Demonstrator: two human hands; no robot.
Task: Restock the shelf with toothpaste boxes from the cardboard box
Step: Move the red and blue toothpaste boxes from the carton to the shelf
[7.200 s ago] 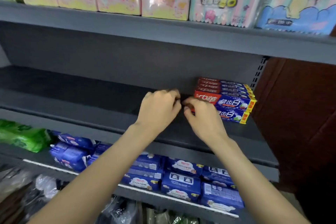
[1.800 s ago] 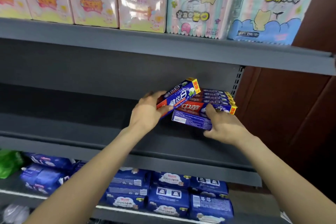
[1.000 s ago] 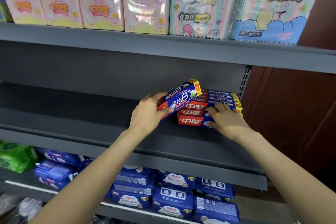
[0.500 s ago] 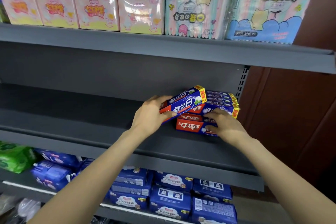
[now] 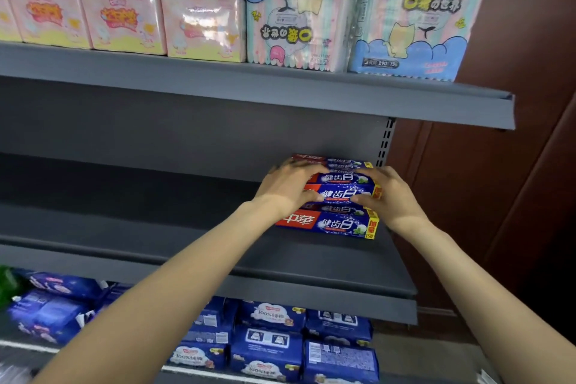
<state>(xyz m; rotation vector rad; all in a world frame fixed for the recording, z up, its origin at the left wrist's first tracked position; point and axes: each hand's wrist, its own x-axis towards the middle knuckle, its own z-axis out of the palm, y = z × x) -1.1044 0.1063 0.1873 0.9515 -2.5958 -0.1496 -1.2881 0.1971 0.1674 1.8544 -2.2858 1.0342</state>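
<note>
Half a second ago the left hand [image 5: 285, 188] held the top toothpaste box [image 5: 341, 193] tilted; now it lies flat on the stack at the right end of the grey middle shelf [image 5: 156, 227]. Pastel packs [image 5: 408, 19] reading "290" sit above, navy "100%" packs [image 5: 268, 315] below. Both hands, right hand [image 5: 391, 193] included, grip its ends.

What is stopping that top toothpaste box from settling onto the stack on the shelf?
Nothing visible. The left hand and right hand grip the ends of the top toothpaste box, which already lies on the stack of toothpaste boxes at the right end of the grey shelf.
</note>
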